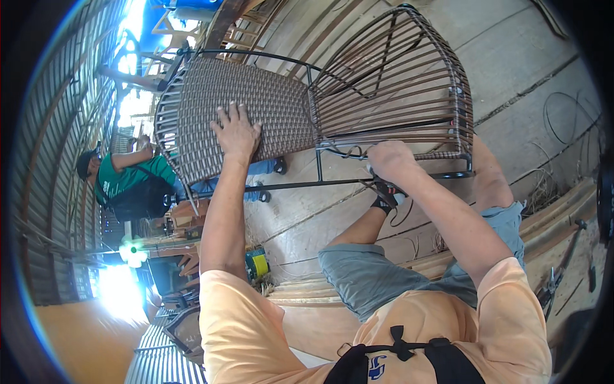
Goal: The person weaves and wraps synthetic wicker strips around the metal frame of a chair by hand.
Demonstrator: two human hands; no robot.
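Observation:
A chair frame (320, 184) of black metal lies on its side across my front, wound with brown synthetic wicker. Its left part carries a tightly woven wicker panel (275, 105). On the right part, spaced brown strands (384, 83) run lengthwise with gaps between them. My left hand (236, 131) lies on the woven panel, fingers spread, holding nothing. By the lower edge of the strand-wound part, my right hand (391, 160) is closed in a fist. A loose brown weaving strand (348, 152) curls from the frame into this fist; the fingertips are hidden.
A person in a green shirt (137, 173) is beyond the chair at left. Wooden planks (307, 291) lie near my legs. Hand tools (551, 285) lie at right, loose strands (540, 185) on the tiled floor (511, 96). A green-yellow can (258, 264) stands by my left arm.

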